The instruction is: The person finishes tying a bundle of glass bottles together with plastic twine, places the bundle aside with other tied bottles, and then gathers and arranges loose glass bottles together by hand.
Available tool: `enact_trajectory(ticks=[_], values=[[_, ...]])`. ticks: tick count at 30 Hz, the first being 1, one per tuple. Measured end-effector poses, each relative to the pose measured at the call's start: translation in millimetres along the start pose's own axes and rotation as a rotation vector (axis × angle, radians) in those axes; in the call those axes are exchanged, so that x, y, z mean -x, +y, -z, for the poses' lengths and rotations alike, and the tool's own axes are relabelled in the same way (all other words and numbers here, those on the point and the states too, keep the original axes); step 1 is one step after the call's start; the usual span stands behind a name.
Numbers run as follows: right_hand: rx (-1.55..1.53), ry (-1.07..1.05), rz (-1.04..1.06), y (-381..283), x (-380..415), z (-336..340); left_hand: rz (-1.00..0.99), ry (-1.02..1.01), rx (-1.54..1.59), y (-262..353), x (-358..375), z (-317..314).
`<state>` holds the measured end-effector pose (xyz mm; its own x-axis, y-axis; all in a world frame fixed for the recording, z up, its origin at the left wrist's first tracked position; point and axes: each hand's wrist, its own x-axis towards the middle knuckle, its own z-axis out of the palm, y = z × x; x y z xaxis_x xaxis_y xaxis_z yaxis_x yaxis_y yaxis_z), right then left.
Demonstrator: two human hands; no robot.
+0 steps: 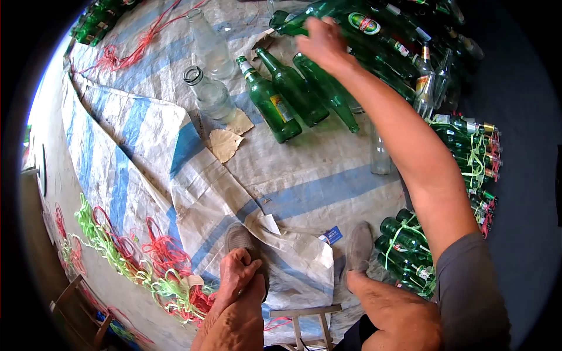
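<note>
A white and blue striped woven plastic sheet [293, 161] was spread over the floor [76, 175]. A large heap of green glass bottles [380, 58], too crowded to be counted, was piled at its far right. Tangled red and green plastic twine [167, 269] was strewn at the left. At the right, two bundles of green bottles [410, 248] were bound with light-green twine. Three loose green glass bottles [273, 108] were laid side by side near the heap; their contents could not be made out. Two clear glass bottles [212, 96] were seen left of them, and one clear glass bottle [381, 155] to their right. The right hand [322, 42] was held at a green bottle neck [284, 22]; whether it was gripped could not be told. The left hand [239, 270] was rested, loosely curled, on the left knee [254, 286]. Two torn brown paper scraps [225, 145] and one small blue card [332, 235] were also seen.
</note>
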<state>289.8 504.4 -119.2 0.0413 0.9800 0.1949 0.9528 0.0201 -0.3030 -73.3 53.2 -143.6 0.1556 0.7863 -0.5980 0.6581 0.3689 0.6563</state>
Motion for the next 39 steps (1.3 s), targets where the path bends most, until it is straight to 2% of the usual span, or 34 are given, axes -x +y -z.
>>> enact_trajectory(ticks=[3,6,9,14,20,26,33,36,38,39], values=[[0.193,-0.125,-0.225,52,15,1,-0.002,-0.007,-0.006,0,1,0],[0.175,-0.252,-0.331,73,27,-1,0.021,-0.025,-0.027,7,1,1],[0.092,-0.256,-0.363,80,28,-7,0.018,-0.026,-0.027,8,0,3],[0.15,-0.221,-0.318,88,29,-4,0.012,-0.028,-0.03,11,0,3],[0.064,-0.025,-0.066,116,55,34,0.018,-0.045,-0.015,10,1,4],[-0.025,0.04,0.011,117,99,85,0.021,-0.033,-0.035,5,1,2],[-0.053,0.248,0.258,50,151,135,-0.012,-0.014,-0.028,4,1,1],[-0.1,0.256,0.328,6,162,158,-0.012,-0.01,-0.023,4,4,0],[-0.206,0.252,0.466,-13,163,159,-0.013,-0.012,-0.028,1,3,-1],[-0.311,0.164,0.393,-29,170,160,-0.028,-0.008,-0.028,-1,2,-2]])
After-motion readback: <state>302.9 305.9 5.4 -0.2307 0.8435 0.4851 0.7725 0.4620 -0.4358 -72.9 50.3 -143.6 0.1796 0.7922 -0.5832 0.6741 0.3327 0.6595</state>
